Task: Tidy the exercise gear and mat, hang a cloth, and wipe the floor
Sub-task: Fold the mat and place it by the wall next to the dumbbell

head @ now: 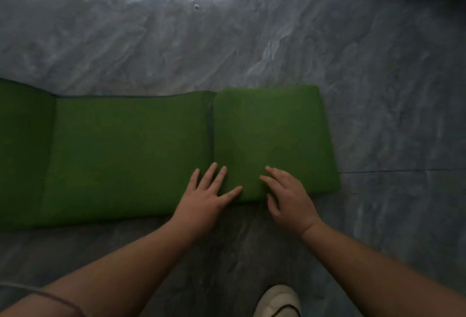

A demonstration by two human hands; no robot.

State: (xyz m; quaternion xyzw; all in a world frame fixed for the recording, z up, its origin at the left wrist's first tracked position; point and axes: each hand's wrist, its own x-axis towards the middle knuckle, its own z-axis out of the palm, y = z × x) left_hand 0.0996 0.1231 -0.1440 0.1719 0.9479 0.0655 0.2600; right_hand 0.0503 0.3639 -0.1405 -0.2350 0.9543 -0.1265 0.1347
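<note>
one green mat (126,155) lies on the grey marble floor (378,89), long axis running left to right, with its right end already folded over into a thicker stack (272,135). both hands are flat with fingers spread, gripping nothing: left hand (206,200) at the fold's edge, right hand (287,198) on the stack's near side. the unfolded length stretches off to the left, so the left hand looks nearer to it. one white shoe (277,301) at the bottom.

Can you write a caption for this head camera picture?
Both hands, left and right, press flat on a folded green mat on the floor.
</note>
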